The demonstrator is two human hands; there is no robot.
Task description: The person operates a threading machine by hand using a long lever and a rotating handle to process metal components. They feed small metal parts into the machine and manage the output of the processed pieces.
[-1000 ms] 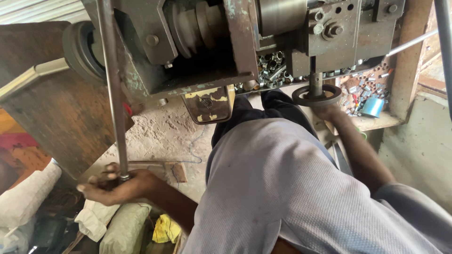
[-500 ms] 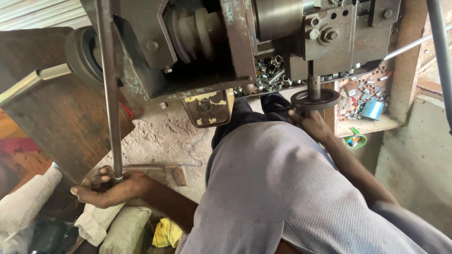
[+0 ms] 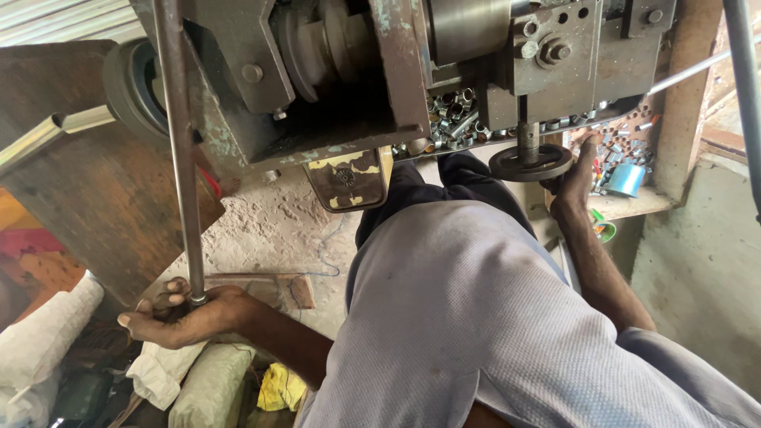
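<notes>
My left hand (image 3: 178, 315) grips the lower end of a long upright steel rod (image 3: 181, 150) that runs down the left side of a heavy metal machine (image 3: 396, 71). My right hand (image 3: 577, 174) reaches up to a round black handwheel (image 3: 529, 163) on a short shaft under the machine's right part; its fingers rest against the wheel's right rim. Just behind the wheel lies a heap of small shiny metal sleeves (image 3: 452, 111). My grey shirt (image 3: 476, 317) and dark trousers fill the middle of the view.
A worn yellow foot plate (image 3: 345, 178) hangs below the machine. A blue cylinder (image 3: 626, 179) sits on a ledge at the right among small metal parts. Sacks and cloth (image 3: 206, 380) lie at lower left beside a rusty steel panel (image 3: 95, 206). Dusty concrete floor (image 3: 277, 230).
My right hand has shifted from under the handwheel to its right rim. My left hand has slid slightly lower on the rod, and the view has tilted a little.
</notes>
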